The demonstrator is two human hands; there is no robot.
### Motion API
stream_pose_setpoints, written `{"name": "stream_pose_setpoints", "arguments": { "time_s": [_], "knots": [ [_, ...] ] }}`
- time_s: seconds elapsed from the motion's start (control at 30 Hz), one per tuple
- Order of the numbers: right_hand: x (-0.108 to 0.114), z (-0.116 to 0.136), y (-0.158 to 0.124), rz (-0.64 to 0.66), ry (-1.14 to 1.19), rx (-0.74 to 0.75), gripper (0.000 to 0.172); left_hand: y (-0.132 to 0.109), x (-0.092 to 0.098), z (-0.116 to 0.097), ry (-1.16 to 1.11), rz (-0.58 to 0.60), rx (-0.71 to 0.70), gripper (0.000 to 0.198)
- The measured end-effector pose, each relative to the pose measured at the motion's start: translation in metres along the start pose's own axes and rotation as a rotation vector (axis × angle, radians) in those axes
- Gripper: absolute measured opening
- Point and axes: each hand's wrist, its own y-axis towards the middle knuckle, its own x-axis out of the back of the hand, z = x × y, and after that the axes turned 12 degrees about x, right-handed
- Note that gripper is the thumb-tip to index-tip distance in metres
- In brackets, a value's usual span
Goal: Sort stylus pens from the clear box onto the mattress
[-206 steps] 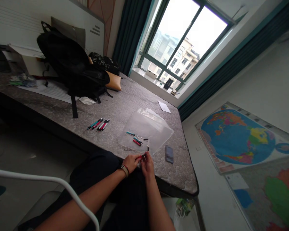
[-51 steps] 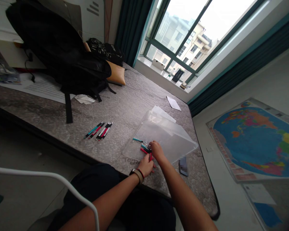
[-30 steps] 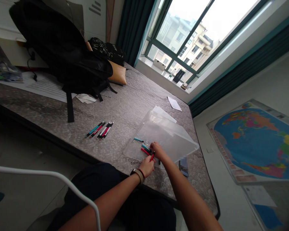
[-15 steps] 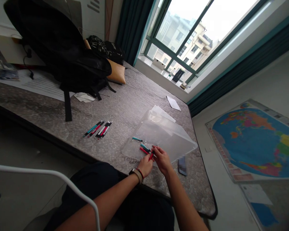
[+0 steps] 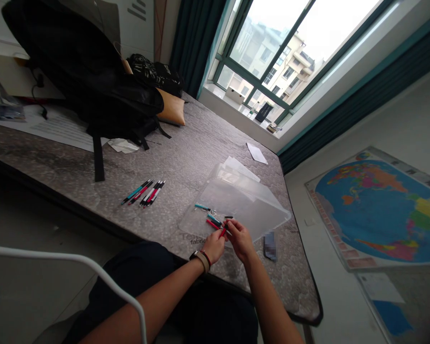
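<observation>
My left hand (image 5: 214, 246) is closed on a red pen barrel (image 5: 222, 231), near the front edge of the mattress-like surface. At the barrel's upper end, the fingers of my right hand (image 5: 239, 237) are pinched together on its dark tip. Both hands are over a translucent plastic folder (image 5: 251, 205). Just left of them on the folder lie a teal barrel (image 5: 202, 207), small pen parts (image 5: 213, 213), another teal piece (image 5: 214, 220) and a red piece (image 5: 212, 224). Farther left, several assembled pens (image 5: 152, 193) lie side by side.
A phone (image 5: 270, 246) lies right of my hands. A black backpack (image 5: 93, 71) with hanging straps, a tan pouch (image 5: 172, 109) and papers (image 5: 57, 125) occupy the back left. Another paper (image 5: 257, 153) lies near the window. A white cable (image 5: 93, 267) crosses the lower left foreground.
The view has shifted slightly. A small dark piece now shows on the folder just above my right fingertips. Both hands still hold the red barrel.
</observation>
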Motion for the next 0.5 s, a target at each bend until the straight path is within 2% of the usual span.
{"name": "stream_pose_setpoints", "arguments": {
  "time_s": [0.23, 0.43, 0.5],
  "knots": [
    [-0.003, 0.010, 0.001, 0.050, 0.045, -0.044, 0.025, -0.005, 0.003, -0.006, 0.005, -0.013, -0.036, 0.036],
    [-0.009, 0.014, -0.002, 0.021, 0.065, -0.082, 0.033, -0.006, 0.004, -0.008, 0.009, -0.014, -0.039, 0.037],
    [-0.011, 0.013, -0.003, 0.012, 0.058, -0.079, 0.030, -0.006, 0.004, -0.006, 0.024, -0.023, -0.037, 0.038]
  ]
}}
